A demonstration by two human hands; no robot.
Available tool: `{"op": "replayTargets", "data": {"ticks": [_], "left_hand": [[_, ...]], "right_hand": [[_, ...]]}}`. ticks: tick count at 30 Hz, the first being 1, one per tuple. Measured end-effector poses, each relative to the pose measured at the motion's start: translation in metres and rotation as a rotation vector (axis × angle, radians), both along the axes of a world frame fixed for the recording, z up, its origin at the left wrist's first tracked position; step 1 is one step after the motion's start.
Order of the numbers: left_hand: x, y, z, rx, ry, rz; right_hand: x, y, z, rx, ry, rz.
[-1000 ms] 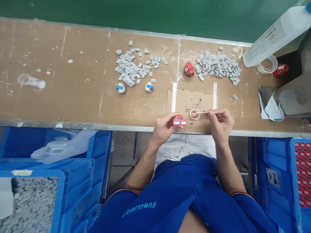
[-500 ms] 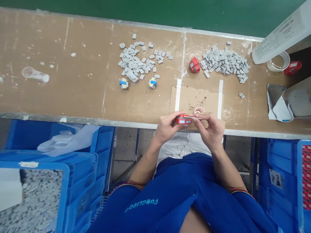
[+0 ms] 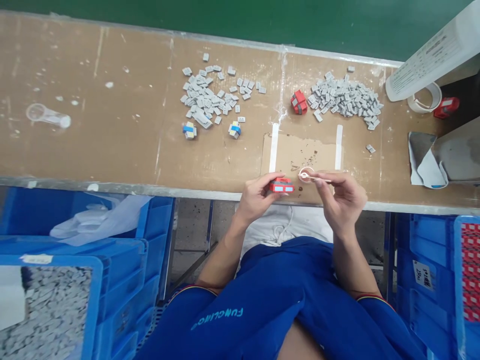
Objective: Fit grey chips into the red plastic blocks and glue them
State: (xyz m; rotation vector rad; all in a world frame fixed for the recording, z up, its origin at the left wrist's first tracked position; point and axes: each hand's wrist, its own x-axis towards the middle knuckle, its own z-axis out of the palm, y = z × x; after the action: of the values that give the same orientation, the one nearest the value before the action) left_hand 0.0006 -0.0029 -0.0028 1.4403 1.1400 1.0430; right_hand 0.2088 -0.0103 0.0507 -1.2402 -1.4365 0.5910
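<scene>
My left hand (image 3: 258, 199) grips a small red toy piece (image 3: 282, 186) with pale blue panels, near the table's front edge. In my right hand (image 3: 343, 197) a thin cotton swab (image 3: 318, 178) is pinched between thumb and fingers. Its tip is over a small round white-rimmed cup (image 3: 306, 173); whether it touches the inside I cannot tell. The cup sits on a piece of cardboard (image 3: 285, 150) taped down with white strips and marked with dark specks. Another red piece (image 3: 299, 102) lies farther back.
Piles of small grey parts (image 3: 204, 95) and more grey parts (image 3: 345, 95) lie at the back. Two white, blue-banded pieces stand near the left pile. A large bottle (image 3: 431, 55), a tape roll (image 3: 431, 100) and blue crates (image 3: 123, 280) flank the work area.
My right hand has moved right, taking the swab from the red toy piece to the small cup. My left hand still holds the red toy piece in nearly the same place.
</scene>
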Motion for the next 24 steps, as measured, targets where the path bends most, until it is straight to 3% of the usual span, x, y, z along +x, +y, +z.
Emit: {"op": "replayTargets", "data": {"ticks": [4, 10, 14, 19, 21, 24], "left_hand": [[0.000, 0.000, 0.000, -0.011, -0.054, -0.009], [-0.002, 0.001, 0.001, 0.008, -0.072, -0.011], [-0.002, 0.002, 0.001, 0.033, -0.074, -0.014], [-0.002, 0.002, -0.001, 0.028, -0.144, -0.002], [-0.002, 0.002, -0.002, 0.022, -0.190, -0.012], [-0.003, 0.002, -0.001, 0.004, -0.281, -0.042]], "right_hand": [[0.013, 0.005, -0.008, -0.005, -0.104, -0.033], [0.024, 0.018, -0.006, -0.064, -0.290, 0.132], [0.042, 0.079, 0.001, -0.020, -0.412, 0.101], [0.043, 0.166, -0.007, -0.277, -0.717, -0.009], [0.039, 0.182, -0.006, -0.346, -0.813, -0.016], [0.036, 0.182, 0.006, -0.416, -0.829, 0.065]]}}
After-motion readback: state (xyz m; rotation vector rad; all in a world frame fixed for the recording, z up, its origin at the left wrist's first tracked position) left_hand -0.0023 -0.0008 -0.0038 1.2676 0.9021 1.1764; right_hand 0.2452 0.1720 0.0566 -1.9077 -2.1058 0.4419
